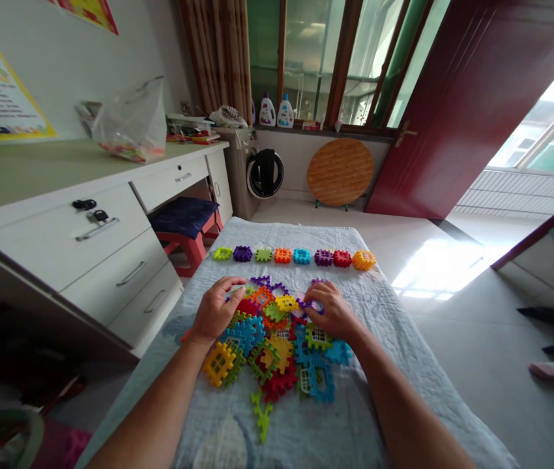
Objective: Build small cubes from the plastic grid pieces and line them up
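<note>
A pile of colourful toothed interlocking building blocks lies on the cloth-covered table, with a blue frame-shaped block [322, 382], a yellow window block [219, 365] and a red block [279, 383] among them. At the pile's left side is my left hand [217, 307], its thumb and fingers apart and nothing held. My right hand [330, 309] is over the pile's right side, its bent fingers closed on a purple interlocking block [314, 305]; part of that block is hidden. A yellow block [287, 303] lies between the hands.
Beyond the pile runs a row of block pieces, from a lime one [223, 254] to an orange-yellow one [364, 260]. A lime piece [261, 415] lies nearer me on the light blue cloth [404, 391]. A white desk [96, 228] and a stool [186, 218] stand to the left.
</note>
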A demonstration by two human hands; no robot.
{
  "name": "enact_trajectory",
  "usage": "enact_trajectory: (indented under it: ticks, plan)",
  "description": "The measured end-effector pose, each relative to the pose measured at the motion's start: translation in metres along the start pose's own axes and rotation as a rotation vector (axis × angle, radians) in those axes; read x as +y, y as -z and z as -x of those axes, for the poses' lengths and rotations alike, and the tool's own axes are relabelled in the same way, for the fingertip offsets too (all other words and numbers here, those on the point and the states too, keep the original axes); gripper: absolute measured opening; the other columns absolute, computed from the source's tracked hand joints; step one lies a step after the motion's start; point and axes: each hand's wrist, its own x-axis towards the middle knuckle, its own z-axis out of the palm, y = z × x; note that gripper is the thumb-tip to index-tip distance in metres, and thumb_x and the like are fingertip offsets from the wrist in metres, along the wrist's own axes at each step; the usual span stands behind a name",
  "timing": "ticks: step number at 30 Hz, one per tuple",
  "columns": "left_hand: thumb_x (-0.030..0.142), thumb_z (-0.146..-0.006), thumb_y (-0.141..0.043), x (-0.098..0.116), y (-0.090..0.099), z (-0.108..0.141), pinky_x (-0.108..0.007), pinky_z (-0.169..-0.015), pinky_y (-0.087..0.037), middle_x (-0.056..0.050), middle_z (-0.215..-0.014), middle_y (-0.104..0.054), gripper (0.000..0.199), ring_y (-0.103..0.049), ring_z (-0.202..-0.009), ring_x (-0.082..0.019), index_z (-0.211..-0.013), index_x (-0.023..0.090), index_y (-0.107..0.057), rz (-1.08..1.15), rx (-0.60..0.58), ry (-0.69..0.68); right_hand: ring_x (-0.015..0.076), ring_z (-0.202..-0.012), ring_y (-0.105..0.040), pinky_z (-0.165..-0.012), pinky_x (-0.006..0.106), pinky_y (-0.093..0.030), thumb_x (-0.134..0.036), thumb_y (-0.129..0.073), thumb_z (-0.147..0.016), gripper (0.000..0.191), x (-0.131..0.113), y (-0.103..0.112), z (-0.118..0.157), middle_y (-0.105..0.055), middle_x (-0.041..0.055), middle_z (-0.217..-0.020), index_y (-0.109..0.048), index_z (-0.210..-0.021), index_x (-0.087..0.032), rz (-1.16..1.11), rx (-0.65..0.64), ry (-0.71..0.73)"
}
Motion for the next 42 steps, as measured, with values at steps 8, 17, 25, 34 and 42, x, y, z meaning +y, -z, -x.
enact_trajectory:
  ticks: [8, 17, 25, 34, 42]
  plan:
    - [0.039, -0.082, -0.051, -0.014, 0.0, -0.001, -0.035, -0.092, -0.047, -0.006, -0.101, -0.066, 0.024, -0.061, -0.097, -0.022, -0.091, 0.02, -0.064, -0.196, -0.075, 0.051, 0.0222, -0.099, -0.052, -0.089, 0.038, -0.037, -0.018, -0.062, -0.078, 0.028, -0.02, -0.018, -0.007, -0.066, 0.004, -0.102, -0.065, -0.104, -0.025, -0.01, -0.144, 0.052]
    - [0.044, -0.082, -0.056, -0.005, -0.002, 0.002, -0.033, -0.087, -0.049, -0.005, -0.101, -0.07, 0.033, -0.065, -0.093, -0.021, -0.102, 0.02, -0.064, 0.126, -0.237, 0.123, 0.0164, -0.078, -0.057, -0.074, 0.029, -0.042, -0.016, -0.049, -0.084, 0.015, -0.006, 0.0, -0.004, -0.063, 0.0041, -0.08, -0.064, -0.083, -0.018, -0.123, 0.045, -0.029]
    - [0.045, -0.083, -0.055, -0.003, 0.001, -0.002, -0.033, -0.094, -0.045, -0.007, -0.109, -0.068, 0.038, -0.061, -0.104, -0.022, -0.107, 0.017, -0.063, 0.363, -0.136, 0.184, 0.0104, -0.054, -0.047, -0.053, 0.022, -0.039, -0.032, -0.049, -0.082, 0.031, 0.052, -0.001, 0.004, -0.051, -0.0048, -0.062, -0.058, -0.107, -0.016, -0.461, 0.304, -0.379]
    - [0.044, -0.078, -0.053, -0.029, 0.009, -0.006, -0.032, -0.083, -0.05, -0.008, -0.106, -0.068, 0.037, -0.063, -0.094, -0.022, -0.101, 0.018, -0.064, -0.012, 0.031, 0.249, 0.0121, -0.053, -0.049, -0.054, 0.026, -0.042, -0.03, -0.047, -0.078, 0.027, 0.073, 0.005, 0.01, -0.057, -0.001, -0.064, -0.063, -0.095, -0.017, -0.222, 0.317, -0.453]
    - [0.043, -0.073, -0.054, -0.031, 0.016, -0.004, -0.032, -0.075, -0.05, -0.006, -0.096, -0.07, 0.032, -0.064, -0.077, -0.02, -0.091, 0.019, -0.065, -0.228, -0.084, 0.315, 0.0239, -0.089, -0.056, -0.081, 0.038, -0.045, -0.046, -0.066, -0.068, 0.054, 0.073, 0.0, 0.016, -0.06, 0.0085, -0.097, -0.059, -0.114, -0.019, 0.198, 0.233, -0.439]
